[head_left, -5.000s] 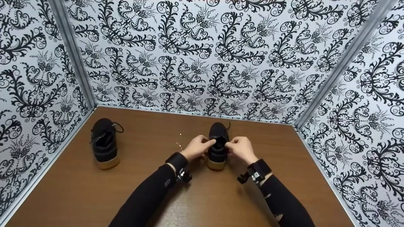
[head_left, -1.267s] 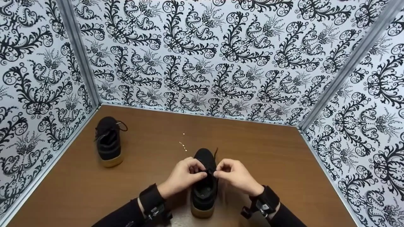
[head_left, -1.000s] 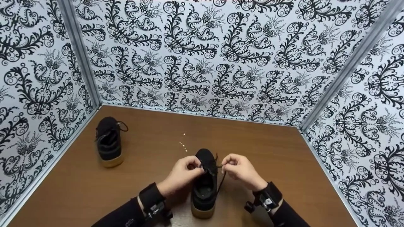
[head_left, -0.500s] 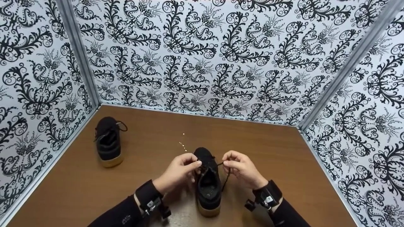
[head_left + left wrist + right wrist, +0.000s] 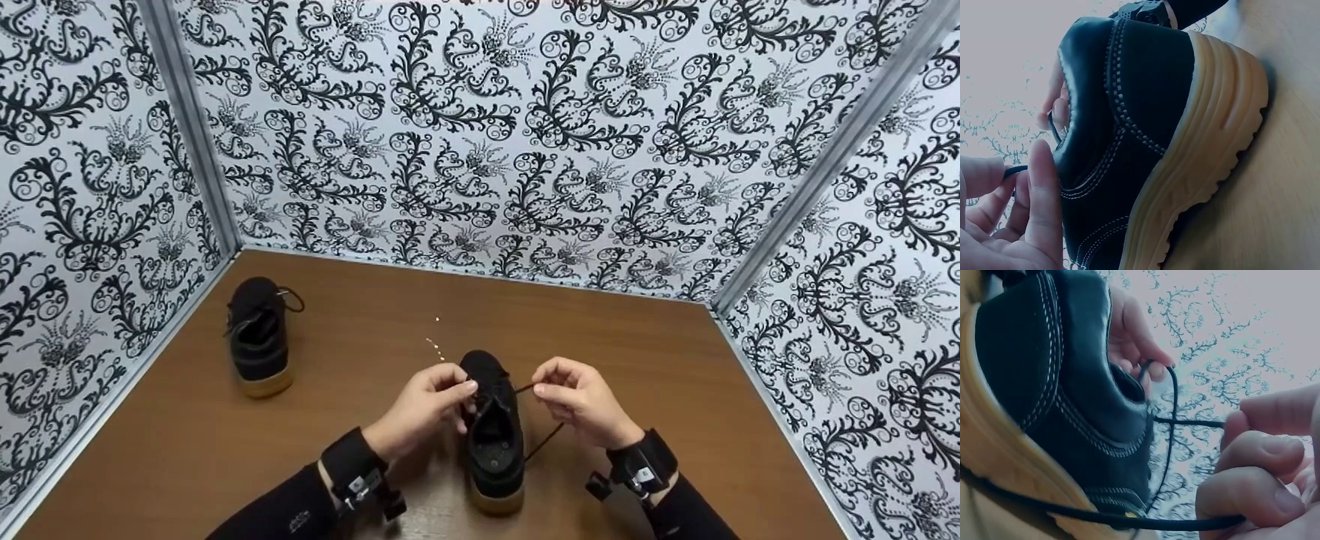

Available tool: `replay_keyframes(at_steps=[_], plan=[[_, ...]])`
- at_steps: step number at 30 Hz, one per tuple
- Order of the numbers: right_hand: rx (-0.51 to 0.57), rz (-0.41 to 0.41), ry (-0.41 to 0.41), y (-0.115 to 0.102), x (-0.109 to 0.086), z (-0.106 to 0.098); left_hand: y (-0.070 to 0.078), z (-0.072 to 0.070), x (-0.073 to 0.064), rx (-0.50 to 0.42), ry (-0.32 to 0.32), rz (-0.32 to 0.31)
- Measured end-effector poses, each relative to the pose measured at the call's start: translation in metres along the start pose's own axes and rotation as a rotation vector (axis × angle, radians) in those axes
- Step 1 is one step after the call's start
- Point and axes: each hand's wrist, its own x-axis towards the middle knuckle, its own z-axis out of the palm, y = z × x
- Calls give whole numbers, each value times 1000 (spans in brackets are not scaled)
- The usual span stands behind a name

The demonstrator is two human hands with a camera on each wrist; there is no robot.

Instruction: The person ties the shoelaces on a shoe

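A black shoe (image 5: 498,480) with a tan sole stands on the table, toe pointing away, between the two hands. At its left side, the left hand (image 5: 424,405) pinches a black shoelace (image 5: 1014,171) between thumb and finger, clearest in the left wrist view. On the other side, the right hand (image 5: 581,401) pinches another length of shoelace (image 5: 1193,422), drawn out sideways from the shoe. From under its curled fingers this lace runs back along the shoe's side, as the right wrist view shows. The shoe's opening faces up.
A matching black shoe (image 5: 259,341) with a looped lace stands at the far left of the brown table (image 5: 360,315). Patterned wall panels (image 5: 465,150) enclose the table at the back and both sides. Small bright specks (image 5: 435,346) show beyond the left hand.
The shoe has come closer since the earliest frame. Both hands went from its opening to the laces. Lately the right hand has moved rightward, drawing lace out, and the shoe has shifted slightly right.
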Motion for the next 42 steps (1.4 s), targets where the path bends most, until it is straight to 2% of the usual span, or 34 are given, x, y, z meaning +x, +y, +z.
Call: replay_keyframes(at_steps=[4,7,10,13,16,18,20,24,28,31,33,35,38,42], plan=[[-146,10,-18,-9,-3,-11,0,0,-1,-12,4,0],[-239,-12,9,-11,-3,-18,0,2,-2,-6,0,-1],[-383,-34,103,-5,0,-24,0,2,-2,-18,19,-12],[-559,-43,236,6,4,-28,-1,1,-1,-45,64,-27],[-689,-45,356,16,7,-30,1,-2,-1,-73,122,-46],[-746,-32,392,20,7,-29,3,-6,1,-93,167,-58],[-766,-3,371,21,8,-27,6,-10,3,-112,220,-66],[-727,59,225,20,7,-20,10,-20,8,-144,324,-72],[-579,116,88,18,7,-10,10,-31,12,-155,393,-54],[-479,164,28,21,7,-1,8,-37,14,-147,427,-62],[-448,178,26,24,8,4,5,-39,14,-136,435,-99],[-409,184,51,26,8,9,3,-39,14,-116,418,-153],[-338,177,100,32,9,14,-1,-34,11,-49,319,-224],[-252,157,118,37,10,19,-3,-22,5,70,149,-217]])
